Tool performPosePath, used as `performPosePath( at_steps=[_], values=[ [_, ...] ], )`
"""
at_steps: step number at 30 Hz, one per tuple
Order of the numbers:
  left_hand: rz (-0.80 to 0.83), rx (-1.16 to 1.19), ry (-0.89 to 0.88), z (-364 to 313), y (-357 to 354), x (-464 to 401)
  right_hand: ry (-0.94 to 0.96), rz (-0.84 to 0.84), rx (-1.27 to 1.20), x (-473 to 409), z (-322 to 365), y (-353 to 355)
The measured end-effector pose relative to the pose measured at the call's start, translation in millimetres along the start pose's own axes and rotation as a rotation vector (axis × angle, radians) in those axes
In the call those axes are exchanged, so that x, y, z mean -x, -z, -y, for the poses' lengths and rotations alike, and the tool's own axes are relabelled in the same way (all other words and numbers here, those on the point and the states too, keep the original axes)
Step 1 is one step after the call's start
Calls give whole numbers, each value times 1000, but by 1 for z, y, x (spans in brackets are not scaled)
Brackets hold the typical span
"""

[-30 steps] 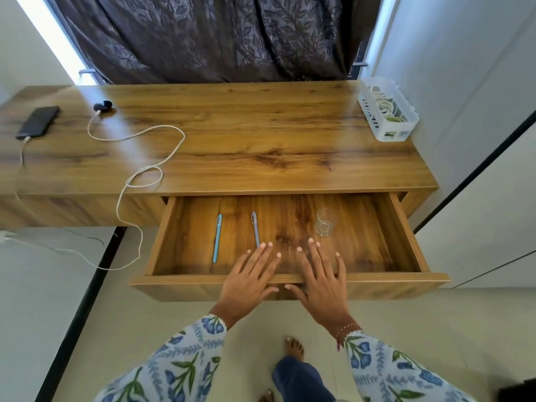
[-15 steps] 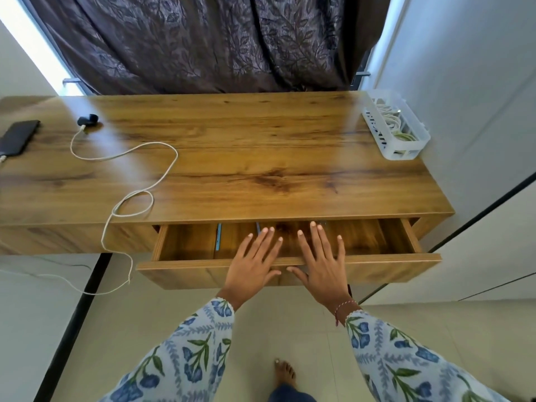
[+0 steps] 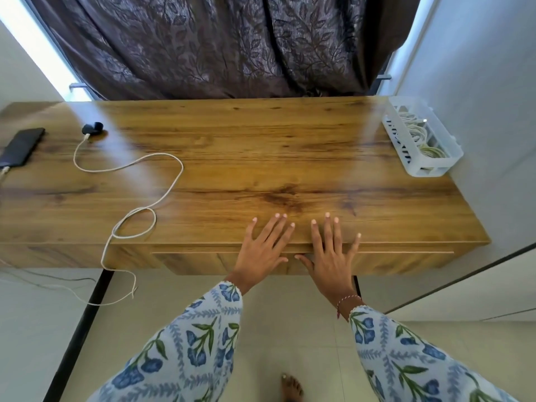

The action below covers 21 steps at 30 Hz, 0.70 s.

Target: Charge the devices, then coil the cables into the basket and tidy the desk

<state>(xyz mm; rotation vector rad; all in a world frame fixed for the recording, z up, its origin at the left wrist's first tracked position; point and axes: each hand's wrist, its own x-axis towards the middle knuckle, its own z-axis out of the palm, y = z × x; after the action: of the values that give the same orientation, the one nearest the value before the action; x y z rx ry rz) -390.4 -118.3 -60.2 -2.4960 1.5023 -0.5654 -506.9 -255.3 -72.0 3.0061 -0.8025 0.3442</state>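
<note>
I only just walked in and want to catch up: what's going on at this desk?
A person is pressing both flat hands, left hand and right hand, against the drawer front, which sits flush with the desk. At the far left, a phone and a small black device lie plugged into white cables; the device's cable loops over the desk edge. A white basket at the far right holds coiled cables.

Basket [image 3: 420,140] right, phone [image 3: 23,146] left
</note>
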Motion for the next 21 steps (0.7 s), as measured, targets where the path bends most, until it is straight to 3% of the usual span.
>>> performPosePath(
  at_steps=[11,17,21],
  values=[
    [-10,120,-67,6,-9,-15,13,72,21,-12,3,4],
    [186,225,-37,58,15,-25,-106,92,-121,-20,46,30],
    [28,249,136,105,18,-15,48,223,-177,-48,97,51]
  ],
)
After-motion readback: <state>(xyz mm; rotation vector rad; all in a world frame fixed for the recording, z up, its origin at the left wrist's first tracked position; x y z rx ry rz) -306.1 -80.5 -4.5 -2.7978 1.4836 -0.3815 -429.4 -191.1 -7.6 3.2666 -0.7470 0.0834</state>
